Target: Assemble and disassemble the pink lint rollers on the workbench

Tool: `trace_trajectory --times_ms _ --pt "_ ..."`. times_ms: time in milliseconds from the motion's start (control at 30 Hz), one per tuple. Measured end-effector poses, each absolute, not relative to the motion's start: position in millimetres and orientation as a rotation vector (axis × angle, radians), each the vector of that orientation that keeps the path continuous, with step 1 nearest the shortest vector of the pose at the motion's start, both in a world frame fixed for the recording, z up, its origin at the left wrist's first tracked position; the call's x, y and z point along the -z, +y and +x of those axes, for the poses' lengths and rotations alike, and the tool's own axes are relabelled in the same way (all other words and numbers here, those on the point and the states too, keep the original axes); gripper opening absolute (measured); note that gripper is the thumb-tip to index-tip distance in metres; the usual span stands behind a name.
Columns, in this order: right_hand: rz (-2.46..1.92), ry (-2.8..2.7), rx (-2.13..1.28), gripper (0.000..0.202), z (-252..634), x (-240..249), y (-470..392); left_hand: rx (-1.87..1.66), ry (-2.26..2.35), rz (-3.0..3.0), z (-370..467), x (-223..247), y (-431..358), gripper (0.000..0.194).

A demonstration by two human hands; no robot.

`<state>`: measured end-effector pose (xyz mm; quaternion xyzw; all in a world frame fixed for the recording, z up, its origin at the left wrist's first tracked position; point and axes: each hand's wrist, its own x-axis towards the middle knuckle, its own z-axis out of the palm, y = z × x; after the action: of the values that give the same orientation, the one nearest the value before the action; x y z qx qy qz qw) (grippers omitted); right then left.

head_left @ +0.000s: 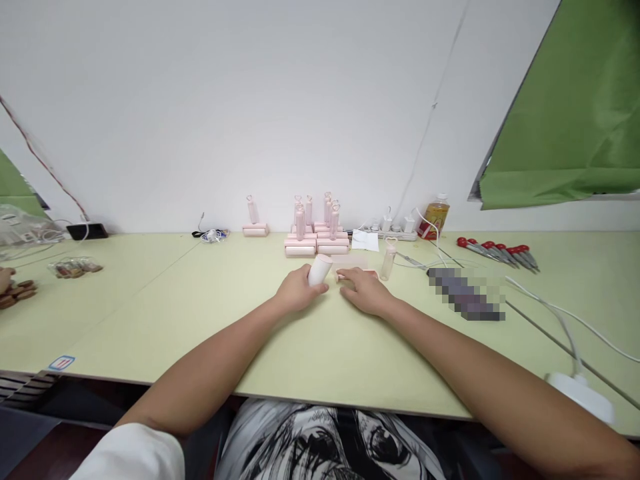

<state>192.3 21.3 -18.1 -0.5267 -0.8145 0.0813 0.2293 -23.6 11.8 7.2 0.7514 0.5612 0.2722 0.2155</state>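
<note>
My left hand (296, 289) is closed around a white lint roll (319, 272) with a pale pink end, tilted just above the table. Palm down, my right hand (367, 291) reaches over a pink lint roller part (371, 273), its thumb apart and its fingertips at that part's left end. The hand covers much of the part. Beyond it lies a translucent pink cover (349, 262). A clear handle (389, 260) stands to the right of that hand. Several pink lint rollers (300, 247) with upright handles stand in a group further back.
Another lint roller (255, 230) stands left of the group. At the right are a drink bottle (436, 217), a power strip (400, 235), red-ended tools (500, 252), a blurred dark object (465, 293) and a white charger (580, 395). Another person's hand (6, 279) shows at the far left.
</note>
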Motion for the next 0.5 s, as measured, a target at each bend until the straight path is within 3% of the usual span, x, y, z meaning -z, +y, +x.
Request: trace_trajectory --times_ms 300,500 --pt "-0.942 -2.209 -0.360 0.034 183.9 4.0 5.9 -0.824 1.525 2.036 -26.8 -4.0 17.7 0.040" --pt "-1.208 -2.163 -0.112 0.031 198.6 1.3 15.4 -0.816 1.542 2.015 -26.5 -4.5 17.4 0.043"
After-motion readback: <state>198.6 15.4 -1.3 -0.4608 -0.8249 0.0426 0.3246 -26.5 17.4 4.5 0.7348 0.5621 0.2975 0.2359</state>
